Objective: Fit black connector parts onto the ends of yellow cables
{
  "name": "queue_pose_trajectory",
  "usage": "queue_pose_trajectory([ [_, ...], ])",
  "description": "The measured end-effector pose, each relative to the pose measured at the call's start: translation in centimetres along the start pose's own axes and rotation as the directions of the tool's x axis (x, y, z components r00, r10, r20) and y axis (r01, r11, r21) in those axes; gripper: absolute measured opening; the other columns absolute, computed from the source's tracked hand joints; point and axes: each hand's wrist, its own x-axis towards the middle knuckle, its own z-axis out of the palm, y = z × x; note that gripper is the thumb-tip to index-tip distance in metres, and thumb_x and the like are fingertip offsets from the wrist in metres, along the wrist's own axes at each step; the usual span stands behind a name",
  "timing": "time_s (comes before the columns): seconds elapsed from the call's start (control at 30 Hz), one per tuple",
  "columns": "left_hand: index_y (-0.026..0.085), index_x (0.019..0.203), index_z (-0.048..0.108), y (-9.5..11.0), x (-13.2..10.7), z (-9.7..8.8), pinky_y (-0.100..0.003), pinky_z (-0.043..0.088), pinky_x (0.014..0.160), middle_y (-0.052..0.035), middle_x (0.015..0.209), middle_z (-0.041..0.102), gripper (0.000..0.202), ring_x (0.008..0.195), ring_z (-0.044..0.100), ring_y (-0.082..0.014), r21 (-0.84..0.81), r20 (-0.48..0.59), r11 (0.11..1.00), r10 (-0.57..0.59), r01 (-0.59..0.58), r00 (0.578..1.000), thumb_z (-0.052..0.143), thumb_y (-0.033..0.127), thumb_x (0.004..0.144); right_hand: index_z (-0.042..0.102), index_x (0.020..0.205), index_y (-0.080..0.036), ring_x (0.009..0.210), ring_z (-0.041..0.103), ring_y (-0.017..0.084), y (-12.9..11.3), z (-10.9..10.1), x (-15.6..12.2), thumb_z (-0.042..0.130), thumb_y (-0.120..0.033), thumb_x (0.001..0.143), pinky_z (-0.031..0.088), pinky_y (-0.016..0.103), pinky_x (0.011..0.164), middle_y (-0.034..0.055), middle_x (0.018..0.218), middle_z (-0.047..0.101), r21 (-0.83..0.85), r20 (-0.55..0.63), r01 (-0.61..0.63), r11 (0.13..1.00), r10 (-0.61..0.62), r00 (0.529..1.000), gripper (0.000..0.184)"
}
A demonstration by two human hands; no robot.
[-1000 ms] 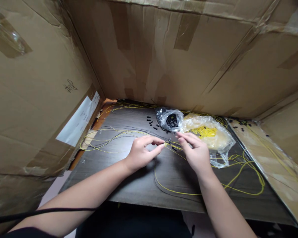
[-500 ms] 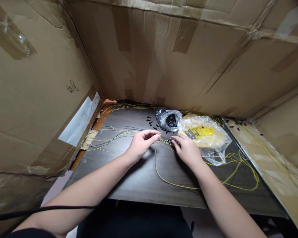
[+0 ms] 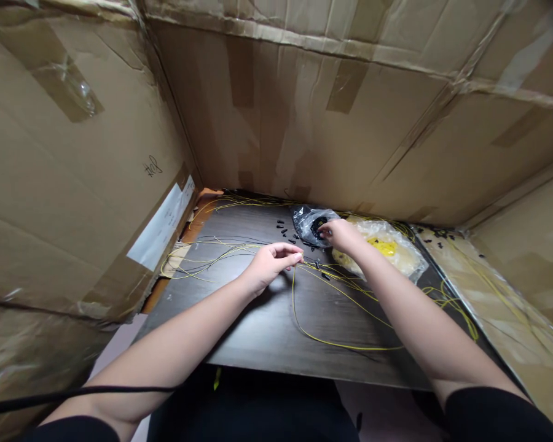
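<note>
My left hand [image 3: 271, 265] rests on the dark wooden table [image 3: 267, 325], fingers pinched on the end of a thin yellow cable [image 3: 304, 319] that loops toward the front edge. My right hand [image 3: 340, 234] has reached to the back and its fingertips are in the mouth of a small clear plastic bag of black parts [image 3: 313, 222]; whether it grips one I cannot make out. Loose small black pieces [image 3: 283, 231] lie beside that bag. A larger clear bag with yellow parts [image 3: 389, 248] lies under and right of my right wrist.
Cardboard walls close in the table on the left [image 3: 74, 184], back [image 3: 327, 123] and right [image 3: 525, 270]. More yellow and black cables [image 3: 203, 255] tangle at the table's left and right sides. A black cord [image 3: 74, 394] crosses my left arm.
My right hand has left the cable and moved back to the bag of black parts. My left hand keeps its pinch on the yellow cable end. The view has tilted slightly.
</note>
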Motion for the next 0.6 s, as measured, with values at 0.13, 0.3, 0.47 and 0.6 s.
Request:
queue_pose_trajectory([
  [0.13,0.014,0.098,0.075,0.0,0.1,-0.2,-0.025,0.047,0.07,-0.0092,0.09,0.076,0.039,0.086,0.068,-0.0175,0.004,0.014,1.0,-0.011,0.011,1.0,0.084,0.039,0.071,0.078,0.108,-0.023,0.092,0.068,0.023,0.0,1.1,1.3,0.065,-0.029,0.089,0.047,0.027,0.073,0.0069,0.1,0.075,-0.02,0.053,-0.005,1.0,0.006,0.999,0.023],
  [0.3,0.014,0.102,0.075,-0.1,0.2,-0.3,-0.025,0.047,0.071,-0.0105,0.092,0.077,0.042,0.087,0.069,-0.0177,-0.011,0.036,1.0,-0.02,0.021,0.999,0.085,0.04,0.071,0.077,0.105,-0.024,0.095,0.066,0.022,-0.3,1.2,1.1,0.06,-0.031,0.093,0.045,0.026,0.074,0.0075,0.105,0.074,-0.038,0.036,-0.001,0.999,0.003,0.999,0.023],
  [0.47,0.013,0.101,0.075,-0.2,0.2,-0.3,-0.025,0.048,0.071,-0.012,0.094,0.077,0.042,0.086,0.069,-0.0176,0.001,0.065,1.0,-0.024,0.024,0.998,0.084,0.042,0.072,0.076,0.104,-0.02,0.094,0.066,0.022,-0.1,1.3,0.4,0.053,-0.03,0.097,0.046,0.027,0.076,0.0101,0.106,0.072,-0.035,-0.016,-0.013,0.999,0.012,1.0,0.026],
  [0.6,0.013,0.101,0.075,-0.2,0.2,-0.3,-0.025,0.048,0.069,-0.012,0.093,0.077,0.043,0.082,0.067,-0.0161,0.014,0.086,1.0,-0.028,0.027,0.996,0.084,0.043,0.072,0.074,0.111,-0.018,0.103,0.065,0.022,0.5,1.6,0.8,0.052,-0.03,0.098,0.047,0.028,0.087,0.0109,0.114,0.071,-0.005,-0.042,-0.021,1.0,0.021,0.999,0.028],
])
